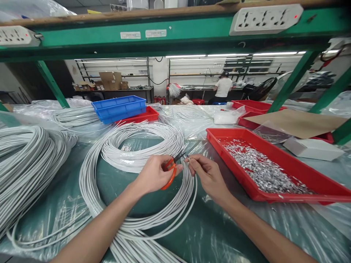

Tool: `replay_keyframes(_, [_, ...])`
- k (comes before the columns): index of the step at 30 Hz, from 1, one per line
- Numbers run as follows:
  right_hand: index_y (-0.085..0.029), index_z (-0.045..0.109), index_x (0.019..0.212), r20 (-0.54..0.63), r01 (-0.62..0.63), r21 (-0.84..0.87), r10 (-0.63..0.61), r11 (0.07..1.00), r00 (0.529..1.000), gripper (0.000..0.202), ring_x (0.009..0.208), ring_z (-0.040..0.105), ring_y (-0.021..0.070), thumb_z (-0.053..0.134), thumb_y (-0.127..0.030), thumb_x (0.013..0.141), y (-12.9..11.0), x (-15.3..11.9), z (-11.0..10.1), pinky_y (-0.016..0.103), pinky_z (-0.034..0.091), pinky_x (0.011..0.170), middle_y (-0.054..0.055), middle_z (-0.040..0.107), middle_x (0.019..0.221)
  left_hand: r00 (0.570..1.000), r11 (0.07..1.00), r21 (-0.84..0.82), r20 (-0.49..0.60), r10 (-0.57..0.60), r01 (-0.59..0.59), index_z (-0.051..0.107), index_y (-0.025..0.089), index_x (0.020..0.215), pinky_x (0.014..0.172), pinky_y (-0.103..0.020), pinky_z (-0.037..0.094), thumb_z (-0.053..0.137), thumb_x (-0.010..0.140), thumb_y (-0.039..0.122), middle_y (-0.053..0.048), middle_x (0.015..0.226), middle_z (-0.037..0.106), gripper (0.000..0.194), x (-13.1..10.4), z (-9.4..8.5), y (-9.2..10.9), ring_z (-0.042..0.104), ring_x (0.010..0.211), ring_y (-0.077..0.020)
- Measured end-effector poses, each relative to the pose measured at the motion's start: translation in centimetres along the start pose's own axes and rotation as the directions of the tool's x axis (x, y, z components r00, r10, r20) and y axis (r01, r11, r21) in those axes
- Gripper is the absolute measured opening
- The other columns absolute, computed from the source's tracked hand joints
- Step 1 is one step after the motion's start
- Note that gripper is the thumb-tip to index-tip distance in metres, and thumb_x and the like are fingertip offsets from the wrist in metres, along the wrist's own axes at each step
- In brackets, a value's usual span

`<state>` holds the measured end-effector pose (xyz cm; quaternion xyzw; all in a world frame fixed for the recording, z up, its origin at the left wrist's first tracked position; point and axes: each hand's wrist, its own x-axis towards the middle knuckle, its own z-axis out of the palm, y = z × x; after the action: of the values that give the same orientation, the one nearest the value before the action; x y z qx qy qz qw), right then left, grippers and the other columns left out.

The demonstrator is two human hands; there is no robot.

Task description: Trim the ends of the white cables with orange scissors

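Left hand (155,173) was closed around orange-handled cutters (171,171), tips aimed right at the wire end. Right hand (204,171) pinched a grey wire (189,158) end between thumb and forefinger, other fingers curled in. Wire tip sat just beside the cutter tips, in the gap between the two hands; can't tell if the blades were actually touching it.

To do this step well, my read: hold the wire end short past the pinch so it doesn't flex, keep the cutter square to the wire, squeeze light enough to bite only the jacket, and steady both wrists over the coil.

The wire ran back into the coil (142,146) lying flat on the plastic-covered bench (208,233), directly under and ahead of both hands. A bigger bundle (24,160) sat well to the left. A red tray (274,171) of small metal bits was just right of the right hand, within easy reach. Blue trays (120,107) sat further back, left of centre. A person (223,87) worked at a far bench, well apart.
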<state>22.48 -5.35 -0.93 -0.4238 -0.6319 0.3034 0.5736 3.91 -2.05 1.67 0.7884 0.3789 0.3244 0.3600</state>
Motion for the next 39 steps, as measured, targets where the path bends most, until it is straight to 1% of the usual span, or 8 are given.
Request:
replay_keyframes(3, [-0.017,0.062,0.084,-0.014,-0.007,0.021,0.007,1.000,1.000,0.028,0.055,0.043,0.0125,0.054,-0.043,0.092,-0.4,-0.1,0.0,0.026,0.036,0.056,-0.003,0.044,0.058,0.999,0.996,0.089,0.029,0.023,-0.026,0.035,0.018,0.059,0.050,-0.023,0.021,0.063,0.079,0.043,0.005,0.057,0.028,0.042,-0.2,0.2,-0.1,0.024,0.056,-0.0089])
replay_keyframes(6, [-0.017,0.062,0.084,-0.010,-0.020,0.028,0.020,0.999,1.000,0.028,0.055,0.042,0.0127,0.056,-0.044,0.090,-0.6,-0.1,-0.1,0.026,0.035,0.054,-0.003,0.044,0.058,0.997,0.992,0.124,0.067,0.022,-0.030,0.031,0.019,0.058,0.048,-0.024,0.017,0.062,0.079,0.042,0.005,0.056,0.025,0.044,-0.3,0.4,-0.3,0.020,0.055,-0.0091])
replay_keyframes(15, [-0.017,0.064,0.080,0.019,-0.022,-0.038,0.022,0.999,1.000,0.029,0.052,0.040,0.0123,0.056,-0.045,0.088,-1.0,-0.1,-0.4,0.026,0.034,0.049,-0.003,0.043,0.055,0.994,0.998,0.051,0.103,0.035,-0.040,0.031,0.019,0.055,0.047,-0.025,0.014,0.064,0.078,0.044,0.005,0.057,0.021,0.047,-0.3,0.0,-0.3,0.019,0.054,-0.0087])
replay_keyframes(20, [-0.018,0.060,0.071,0.039,-0.024,-0.047,0.026,0.999,0.999,0.033,0.051,0.038,0.0122,0.056,-0.046,0.088,-1.4,0.1,-0.6,0.026,0.033,0.049,-0.003,0.041,0.053,0.990,0.999,0.029,0.138,0.022,-0.026,0.031,0.019,0.056,0.047,-0.025,0.014,0.063,0.079,0.046,0.005,0.057,0.022,0.048,-0.3,-0.1,-0.2,0.020,0.054,-0.0088])
replay_keyframes(28, [-0.019,0.052,0.061,0.077,-0.031,-0.028,0.033,0.999,0.996,0.037,0.052,0.037,0.0115,0.055,-0.043,0.088,-1.4,0.2,-0.7,0.025,0.031,0.050,-0.003,0.040,0.054,0.988,0.980,0.182,0.148,0.054,-0.080,0.028,0.019,0.057,0.049,-0.025,0.015,0.060,0.083,0.043,0.005,0.057,0.022,0.047,-0.2,-0.7,-0.2,0.018,0.056,-0.0097])
replay_keyframes(34, [-0.017,0.060,0.071,0.117,-0.033,-0.004,0.033,0.999,0.993,0.031,0.051,0.039,0.0112,0.055,-0.041,0.090,-1.2,0.3,-0.8,0.025,0.033,0.051,-0.003,0.042,0.054,0.981,0.977,0.201,0.191,0.036,-0.075,0.030,0.018,0.058,0.048,-0.025,0.016,0.058,0.084,0.042,0.005,0.055,0.023,0.045,-0.2,-1.0,-0.2,0.018,0.055,-0.0095])
replay_keyframes(37, [-0.017,0.060,0.070,0.120,-0.020,-0.019,0.022,1.000,0.993,0.030,0.051,0.039,0.0109,0.055,-0.039,0.090,-1.2,0.3,-0.9,0.024,0.033,0.050,-0.003,0.043,0.054,0.978,0.981,0.186,0.207,0.018,-0.057,0.029,0.019,0.058,0.048,-0.024,0.016,0.059,0.084,0.044,0.006,0.055,0.023,0.047,-0.2,-1.1,-0.3,0.018,0.055,-0.0091])
replay_keyframes(39, [-0.017,0.061,0.070,0.108,-0.001,-0.040,0.005,0.999,0.994,0.029,0.054,0.044,0.0113,0.056,-0.037,0.090,-1.1,0.3,-1.0,0.024,0.035,0.052,-0.002,0.048,0.056,0.976,0.983,0.176,0.219,0.006,-0.045,0.029,0.019,0.058,0.047,-0.024,0.016,0.059,0.083,0.045,0.006,0.055,0.022,0.047,-0.1,-1.1,-0.4,0.018,0.055,-0.0088])
